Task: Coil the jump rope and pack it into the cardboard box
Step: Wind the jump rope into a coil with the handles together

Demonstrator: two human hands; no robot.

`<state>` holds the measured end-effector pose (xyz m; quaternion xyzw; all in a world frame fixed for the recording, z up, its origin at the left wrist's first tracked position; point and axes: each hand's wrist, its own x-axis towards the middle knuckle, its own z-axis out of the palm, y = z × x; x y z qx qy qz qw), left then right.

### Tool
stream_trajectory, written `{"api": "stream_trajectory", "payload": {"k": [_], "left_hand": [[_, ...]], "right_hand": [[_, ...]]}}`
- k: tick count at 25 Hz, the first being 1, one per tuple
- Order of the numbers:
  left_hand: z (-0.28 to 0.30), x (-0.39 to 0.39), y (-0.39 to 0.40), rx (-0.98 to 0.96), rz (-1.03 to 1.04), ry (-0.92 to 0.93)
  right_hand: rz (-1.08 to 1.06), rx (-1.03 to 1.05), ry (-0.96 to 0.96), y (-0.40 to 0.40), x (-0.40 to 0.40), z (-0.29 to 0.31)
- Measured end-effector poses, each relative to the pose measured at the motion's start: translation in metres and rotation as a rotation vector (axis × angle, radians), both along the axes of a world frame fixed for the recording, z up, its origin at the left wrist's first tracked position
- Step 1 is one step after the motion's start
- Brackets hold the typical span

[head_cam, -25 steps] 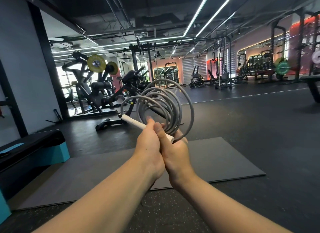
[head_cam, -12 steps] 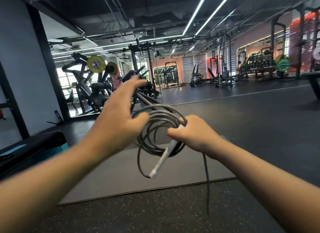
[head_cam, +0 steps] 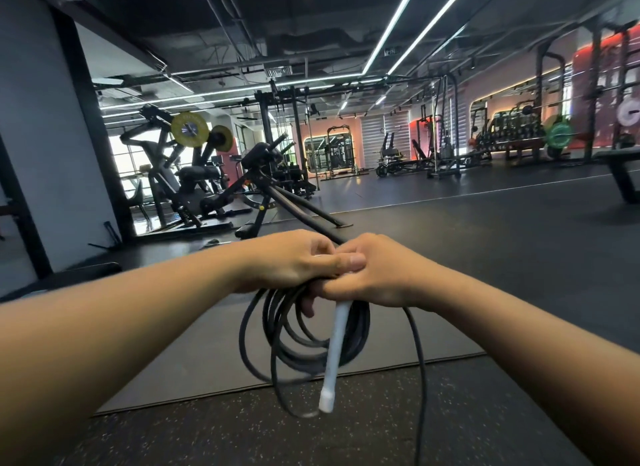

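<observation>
Now the left hand [head_cam: 287, 261] has joined the right hand [head_cam: 372, 275], both gripping the coiled jump rope [head_cam: 298, 341]

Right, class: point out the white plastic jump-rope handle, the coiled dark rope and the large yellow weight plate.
white plastic jump-rope handle [head_cam: 335, 356]: head view, mid-shaft.
coiled dark rope [head_cam: 360, 330]: head view, right side of loops.
large yellow weight plate [head_cam: 190, 129]: head view, plate face.

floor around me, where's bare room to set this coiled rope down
Bare grey mat lies just beyond the hands, left hand and right hand, which hold the rope coil. The speckled floor nearer you is free too, as is the open dark floor to the right. Crowded: the machines at the back left.
</observation>
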<state>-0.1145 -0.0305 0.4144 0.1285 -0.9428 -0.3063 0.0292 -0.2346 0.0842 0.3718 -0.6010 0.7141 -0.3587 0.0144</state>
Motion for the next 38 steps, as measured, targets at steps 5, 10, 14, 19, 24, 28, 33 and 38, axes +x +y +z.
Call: {"api": "stream_trajectory", "payload": {"k": [5, 10, 14, 19, 24, 28, 33, 38], "left_hand": [[-0.006, 0.011, 0.001, 0.231, -0.003, 0.037], [-0.013, 0.018, 0.001, 0.365, -0.022, -0.075], [-0.031, 0.019, 0.002, 0.611, -0.049, -0.021], [-0.033, 0.020, -0.001, 0.576, -0.102, -0.016], [-0.019, 0.025, -0.018, 0.412, -0.026, 0.093], [-0.010, 0.029, -0.019, 0.393, -0.010, 0.197], [-0.012, 0.028, -0.019, 0.558, 0.042, 0.449], [-0.018, 0.023, -0.025, 0.729, 0.171, 0.757]], "right_hand": [[0.168, -0.081, -0.155, 0.001, -0.002, 0.002], [0.207, -0.231, 0.002, -0.001, -0.003, 0.004], [0.207, -0.241, 0.179, 0.003, -0.002, 0.008], [0.133, -0.187, 0.269, 0.006, -0.005, 0.005], [0.097, -0.181, 0.192, 0.007, -0.009, 0.011], [0.078, -0.235, 0.015, 0.004, -0.020, 0.016], [0.059, -0.228, -0.288, 0.010, -0.034, 0.004], [0.186, -0.176, -0.662, 0.014, -0.035, -0.020]]}}
